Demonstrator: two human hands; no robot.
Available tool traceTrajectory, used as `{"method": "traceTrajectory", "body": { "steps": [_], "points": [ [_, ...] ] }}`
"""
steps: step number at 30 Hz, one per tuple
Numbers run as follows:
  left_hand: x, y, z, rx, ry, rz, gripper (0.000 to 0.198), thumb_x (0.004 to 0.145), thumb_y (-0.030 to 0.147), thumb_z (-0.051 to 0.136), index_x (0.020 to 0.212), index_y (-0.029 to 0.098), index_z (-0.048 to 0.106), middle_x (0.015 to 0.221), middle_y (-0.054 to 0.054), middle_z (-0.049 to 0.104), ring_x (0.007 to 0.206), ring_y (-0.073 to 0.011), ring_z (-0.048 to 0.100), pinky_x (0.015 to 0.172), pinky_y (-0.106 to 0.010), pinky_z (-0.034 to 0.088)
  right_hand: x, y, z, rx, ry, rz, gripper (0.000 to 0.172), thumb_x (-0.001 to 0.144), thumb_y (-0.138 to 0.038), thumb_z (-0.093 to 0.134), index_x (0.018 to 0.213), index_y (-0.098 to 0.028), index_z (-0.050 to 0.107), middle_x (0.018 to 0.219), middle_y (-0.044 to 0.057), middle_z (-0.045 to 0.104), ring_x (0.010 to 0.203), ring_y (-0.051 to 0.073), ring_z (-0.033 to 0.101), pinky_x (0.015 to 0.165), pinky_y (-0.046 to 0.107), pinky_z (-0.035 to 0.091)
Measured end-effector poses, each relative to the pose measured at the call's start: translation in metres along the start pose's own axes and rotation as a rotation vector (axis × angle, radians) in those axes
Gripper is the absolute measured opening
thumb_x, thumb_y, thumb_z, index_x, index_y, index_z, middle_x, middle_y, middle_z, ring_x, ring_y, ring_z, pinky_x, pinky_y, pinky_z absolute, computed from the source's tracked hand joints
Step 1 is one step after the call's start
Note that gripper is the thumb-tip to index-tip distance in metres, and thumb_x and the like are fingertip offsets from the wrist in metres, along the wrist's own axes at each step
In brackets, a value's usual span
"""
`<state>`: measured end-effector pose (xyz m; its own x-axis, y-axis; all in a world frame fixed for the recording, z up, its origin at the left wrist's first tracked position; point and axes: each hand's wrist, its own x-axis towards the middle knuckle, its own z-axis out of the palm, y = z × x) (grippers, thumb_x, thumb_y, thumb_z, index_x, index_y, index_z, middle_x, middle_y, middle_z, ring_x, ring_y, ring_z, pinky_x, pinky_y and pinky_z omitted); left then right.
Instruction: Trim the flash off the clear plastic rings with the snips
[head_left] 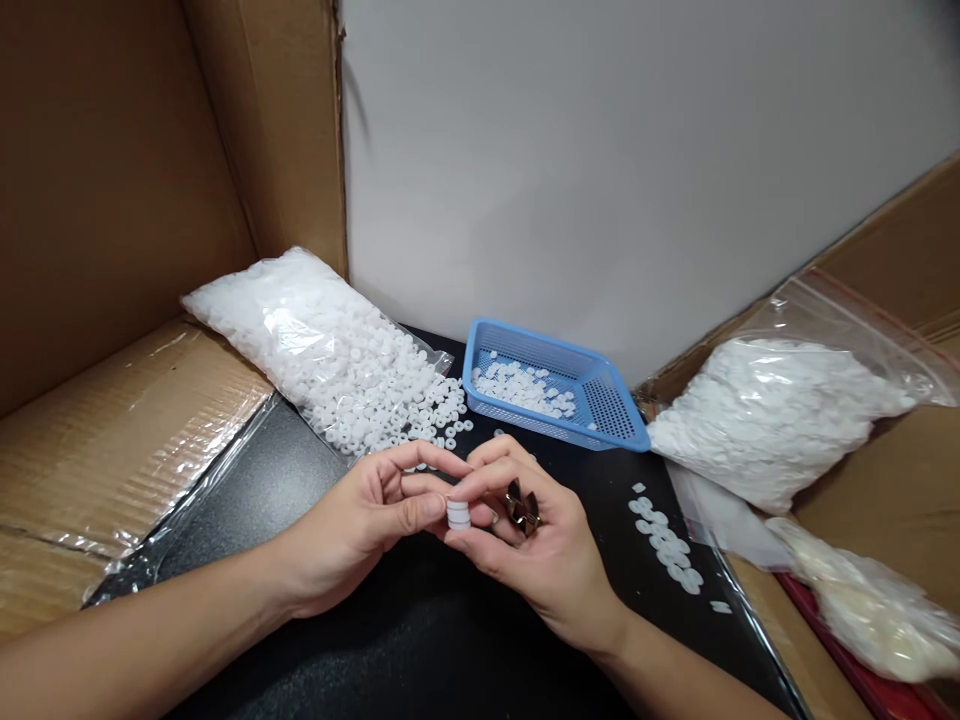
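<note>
Between my two hands, above the black table, is a short stack of white plastic discs (458,514). My left hand (382,505) is closed, its thumb against the stack's left side. From the right, my right hand (536,535) closes on the same stack, with the forefinger at its top and the thumb near its bottom. A dark, shiny ring-like piece (523,508) sits on a finger of the right hand. Loose white washers (427,410) with centre holes spill from a clear bag (300,330) beyond my left hand. The fingers partly hide the stack.
A blue perforated basket (611,435) holds white discs at the back. Flat white pieces (666,540) lie in a row on the black table (337,660), right of my hands. A zip bag of white pieces (780,410) and a bag of cream-coloured contents (885,610) rest on cardboard.
</note>
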<state>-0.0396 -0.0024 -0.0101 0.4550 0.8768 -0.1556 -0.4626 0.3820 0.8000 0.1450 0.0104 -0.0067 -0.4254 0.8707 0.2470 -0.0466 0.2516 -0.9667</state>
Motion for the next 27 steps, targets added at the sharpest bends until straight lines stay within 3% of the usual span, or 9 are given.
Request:
{"method": "traceTrajectory", "body": {
  "steps": [13, 19, 24, 27],
  "points": [
    [0.0008, 0.0024, 0.0006, -0.02, 0.011, 0.08, 0.022, 0.078, 0.029, 0.086, 0.095, 0.018, 0.075, 0.076, 0.001, 0.077, 0.07, -0.0077, 0.066, 0.068, -0.017, 0.047, -0.0011, 0.0026, 0.0004, 0.03, -0.029, -0.041, 0.022, 0.081, -0.013, 0.073, 0.094, -0.031, 0.071, 0.095, -0.001, 0.052, 0.077, 0.012, 0.054, 0.059, 0.022, 0.047],
    [-0.0006, 0.0009, -0.0021, 0.025, 0.007, 0.078, 0.024, 0.076, 0.026, 0.087, 0.094, 0.019, 0.074, 0.082, -0.001, 0.077, 0.078, -0.0115, 0.068, 0.074, -0.021, 0.049, -0.0006, 0.0029, 0.0014, 0.057, -0.047, -0.026, 0.021, 0.082, -0.015, 0.072, 0.094, -0.032, 0.07, 0.096, -0.001, 0.051, 0.08, 0.012, 0.054, 0.062, 0.022, 0.048],
    [-0.0023, 0.002, 0.0002, 0.036, -0.004, 0.06, 0.027, 0.077, 0.027, 0.086, 0.099, 0.019, 0.072, 0.086, -0.003, 0.081, 0.087, -0.0171, 0.074, 0.082, -0.026, 0.051, -0.0021, 0.0026, 0.0001, 0.089, -0.056, 0.022, 0.016, 0.083, -0.018, 0.073, 0.092, -0.03, 0.07, 0.098, -0.001, 0.049, 0.072, 0.009, 0.05, 0.062, 0.022, 0.048],
    [-0.0031, 0.0034, 0.003, 0.01, -0.017, 0.064, 0.021, 0.079, 0.022, 0.085, 0.095, 0.02, 0.072, 0.084, -0.002, 0.081, 0.085, -0.0157, 0.075, 0.083, -0.026, 0.052, -0.003, 0.0026, -0.0003, 0.104, -0.072, 0.046, 0.015, 0.083, -0.018, 0.073, 0.092, -0.029, 0.069, 0.1, -0.001, 0.048, 0.073, 0.009, 0.05, 0.063, 0.023, 0.048]
  ]
}}
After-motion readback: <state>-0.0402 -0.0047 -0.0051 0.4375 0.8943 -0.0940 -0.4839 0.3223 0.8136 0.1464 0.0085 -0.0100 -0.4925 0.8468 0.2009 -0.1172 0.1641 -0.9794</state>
